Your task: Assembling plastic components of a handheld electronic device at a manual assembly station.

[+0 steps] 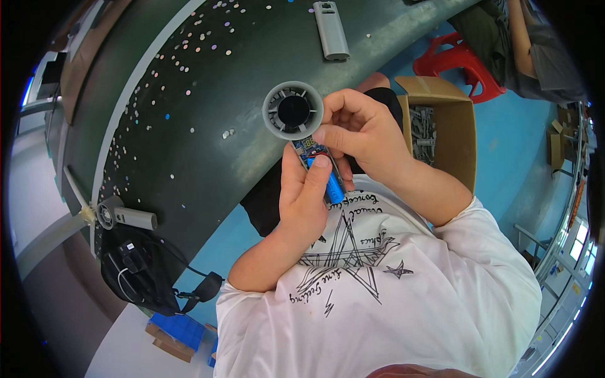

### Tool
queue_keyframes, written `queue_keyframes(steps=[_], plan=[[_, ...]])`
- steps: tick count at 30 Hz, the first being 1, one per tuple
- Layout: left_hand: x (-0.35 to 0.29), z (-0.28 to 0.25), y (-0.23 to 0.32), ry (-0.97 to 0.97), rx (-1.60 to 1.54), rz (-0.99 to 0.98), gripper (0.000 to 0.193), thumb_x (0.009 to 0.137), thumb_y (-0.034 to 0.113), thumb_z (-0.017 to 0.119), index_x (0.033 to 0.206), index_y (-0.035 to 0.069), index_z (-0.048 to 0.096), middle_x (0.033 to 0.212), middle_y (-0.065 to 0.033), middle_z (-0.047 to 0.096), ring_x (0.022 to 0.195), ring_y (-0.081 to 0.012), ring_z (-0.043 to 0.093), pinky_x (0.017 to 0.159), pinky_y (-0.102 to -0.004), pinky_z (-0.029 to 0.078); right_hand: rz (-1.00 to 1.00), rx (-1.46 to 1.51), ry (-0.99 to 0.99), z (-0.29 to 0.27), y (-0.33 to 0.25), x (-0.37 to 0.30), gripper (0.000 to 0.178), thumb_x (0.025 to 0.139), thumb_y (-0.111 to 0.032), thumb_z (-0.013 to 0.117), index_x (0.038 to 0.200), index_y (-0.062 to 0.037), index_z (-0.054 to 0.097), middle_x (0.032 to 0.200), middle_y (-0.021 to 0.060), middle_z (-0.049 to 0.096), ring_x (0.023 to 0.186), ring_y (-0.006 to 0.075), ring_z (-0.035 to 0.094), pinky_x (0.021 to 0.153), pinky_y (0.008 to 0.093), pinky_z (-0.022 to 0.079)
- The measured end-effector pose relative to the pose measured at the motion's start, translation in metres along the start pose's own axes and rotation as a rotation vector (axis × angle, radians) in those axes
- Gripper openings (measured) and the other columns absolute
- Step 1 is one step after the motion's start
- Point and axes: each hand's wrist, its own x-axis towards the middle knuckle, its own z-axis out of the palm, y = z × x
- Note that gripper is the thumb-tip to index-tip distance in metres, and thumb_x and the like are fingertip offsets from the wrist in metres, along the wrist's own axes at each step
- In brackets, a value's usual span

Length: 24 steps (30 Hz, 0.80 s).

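Two bare hands meet above the edge of a dark green table (208,94), and between them is a small grey handheld fan without its cover. The left hand (302,201) is closed around the lower part of it: the fingers wrap the blue cylindrical battery (334,188), and the thumb presses on the front side just over the battery. The right hand (362,132) comes from the other side with its fingers curled, and its fingertips pinch the small blue circuit board (310,148), which sits between the battery and the round grey fan head (293,110). The fan head stands above both hands, with its open ring toward the camera (inside I can see the ribs and a dark centre).

Far beyond the hands, on the table, lies a long grey handle shell (331,28). Many small pale flecks are scattered on the table surface to the left of the hands. Well to the left and lower than the left hand, a finished grey fan (123,216) lies at the table's edge, and a black bag (135,271) hangs just below it. To the right of the right hand stands an open cardboard box (450,126) with grey parts inside, and behind it is a red plastic stool (457,63).
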Motion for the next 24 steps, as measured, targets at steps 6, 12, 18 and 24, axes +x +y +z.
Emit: queue_keyframes(steps=[6,12,18,24], plan=[[-0.001,0.005,-0.004,-0.006,0.148,0.139,0.028,0.101,0.016,0.04,0.123,0.0,0.032,0.099,-0.0099,0.051,0.077,-0.0143,0.055,0.065,-0.0285,0.049,0.053,-0.096,0.013,0.005,-0.007,-0.004,0.015,0.09,-0.002,0.058,0.103,0.0012,0.051,0.079,0.007,0.06,0.046,0.0102,0.055,0.034,0.0241,0.044],[-0.002,0.001,-0.01,0.003,0.221,0.163,0.028,0.1,0.015,0.04,0.122,-0.001,0.032,0.099,-0.0107,0.05,0.076,-0.0155,0.055,0.065,-0.03,0.05,0.186,0.007,-0.065,-0.006,-0.004,0.007,0.013,0.09,-0.006,0.058,0.099,0.0011,0.051,0.081,0.0069,0.06,0.053,0.0099,0.056,0.036,0.0241,0.045],[-0.003,0.0,0.003,0.082,-0.114,-0.013,0.043,0.096,0.02,0.046,0.134,0.003,0.034,0.103,-0.0105,0.053,0.078,-0.0195,0.057,0.063,-0.0325,0.051,-0.087,-0.27,-0.016,-0.014,-0.011,0.007,0.012,0.091,-0.007,0.059,0.1,0.0009,0.056,0.084,0.0025,0.059,0.065,0.008,0.056,0.052,0.0229,0.047],[-0.003,-0.005,0.004,0.08,-0.147,0.049,0.046,0.096,0.024,0.045,0.135,-0.001,0.037,0.101,-0.0105,0.052,0.077,-0.0195,0.055,0.058,-0.0315,0.05,-0.878,-1.317,0.548,-0.042,-0.029,0.05,0.03,0.085,-0.017,0.067,0.114,-0.008,0.061,0.099,0.0066,0.062,0.09,0.0183,0.058,0.077,0.0315,0.046]])
